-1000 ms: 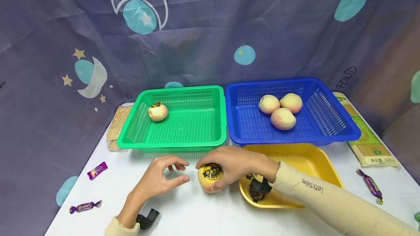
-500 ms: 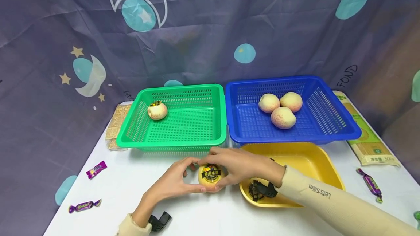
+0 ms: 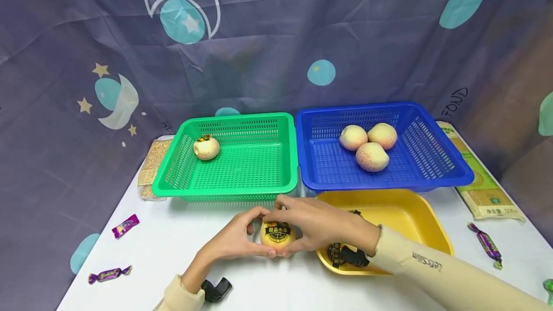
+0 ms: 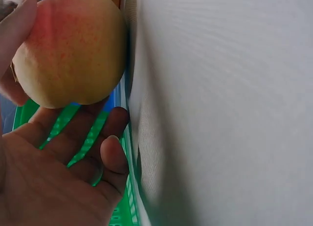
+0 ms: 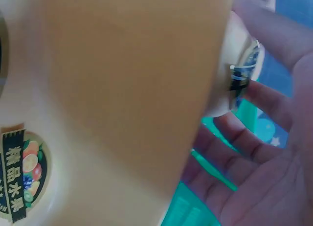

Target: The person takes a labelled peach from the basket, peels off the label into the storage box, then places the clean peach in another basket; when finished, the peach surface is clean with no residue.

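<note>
Broadly, by size: white table (image 3: 164, 239), backed by a purple-grey cloth (image 3: 259, 37) printed with moons and stars.

Green basket (image 3: 242, 191) — at the rear left, holding one stickered peach (image 3: 206, 148) in its far left corner. Blue basket (image 3: 432, 176) touching its right side, with three plain peaches (image 3: 367, 144) bunched together.

Yellow tray (image 3: 410, 210) — in front of the blue basket, partly hidden by the right forearm; a fruit sticker (image 5: 22, 179) lies on its floor in the right wrist view.

Noodle packet (image 3: 484, 181) along the far right edge; cracker pack (image 3: 152, 167) left of the green basket.

Right hand (image 3: 319, 227) and left hand (image 3: 233, 241) — both curled round one peach (image 3: 277, 237) that sits on the table just left of the yellow tray and in front of the green basket. Fingertips of each hand wrap its sides and meet over its top; a black-and-gold label faces the head camera.

Wrapped sweets: two purple ones (image 3: 125, 225) at the left, one (image 3: 486, 242) at the right.
</note>
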Motion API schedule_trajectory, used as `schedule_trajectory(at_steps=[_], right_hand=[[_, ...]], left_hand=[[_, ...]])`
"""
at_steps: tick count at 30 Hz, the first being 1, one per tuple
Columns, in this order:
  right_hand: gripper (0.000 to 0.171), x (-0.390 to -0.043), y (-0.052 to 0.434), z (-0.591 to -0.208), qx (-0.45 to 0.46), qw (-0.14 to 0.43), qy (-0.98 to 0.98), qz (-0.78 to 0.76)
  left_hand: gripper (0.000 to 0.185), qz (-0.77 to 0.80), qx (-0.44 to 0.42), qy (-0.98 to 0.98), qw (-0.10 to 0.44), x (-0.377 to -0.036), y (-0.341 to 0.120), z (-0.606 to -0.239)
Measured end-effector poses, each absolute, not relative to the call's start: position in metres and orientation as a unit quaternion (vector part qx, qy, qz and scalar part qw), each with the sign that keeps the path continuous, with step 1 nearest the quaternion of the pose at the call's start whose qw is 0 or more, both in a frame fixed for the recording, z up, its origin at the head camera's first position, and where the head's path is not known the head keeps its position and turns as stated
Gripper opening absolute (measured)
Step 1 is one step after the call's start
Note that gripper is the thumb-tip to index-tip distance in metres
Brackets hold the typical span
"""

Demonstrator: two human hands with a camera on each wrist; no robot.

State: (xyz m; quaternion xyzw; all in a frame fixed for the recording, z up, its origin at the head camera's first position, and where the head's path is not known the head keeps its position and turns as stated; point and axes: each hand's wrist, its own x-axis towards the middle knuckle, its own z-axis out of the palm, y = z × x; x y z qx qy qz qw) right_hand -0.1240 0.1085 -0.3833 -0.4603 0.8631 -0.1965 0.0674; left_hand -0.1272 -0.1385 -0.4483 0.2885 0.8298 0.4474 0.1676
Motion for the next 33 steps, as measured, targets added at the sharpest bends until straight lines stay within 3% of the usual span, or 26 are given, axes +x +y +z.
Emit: schedule_trajectory(at_steps=[8,17,33], right_hand=[[0.026,-0.126,0.100,-0.380,-0.520,-0.012,0.838,-0.167],[0.008,-0.131,0.098,-0.378,-0.511,-0.012,0.842,-0.174],[0.011,-0.128,0.121,-0.371,-0.458,0.010,0.828,-0.323]], left_hand=[[0.061,0.464,0.322,0.805,0.179,-0.133,-0.138,-0.449],[0.061,0.454,0.308,0.812,0.200,-0.135,-0.134,-0.447],[0.063,0.449,0.332,0.804,0.205,-0.142,-0.143,-0.439]])
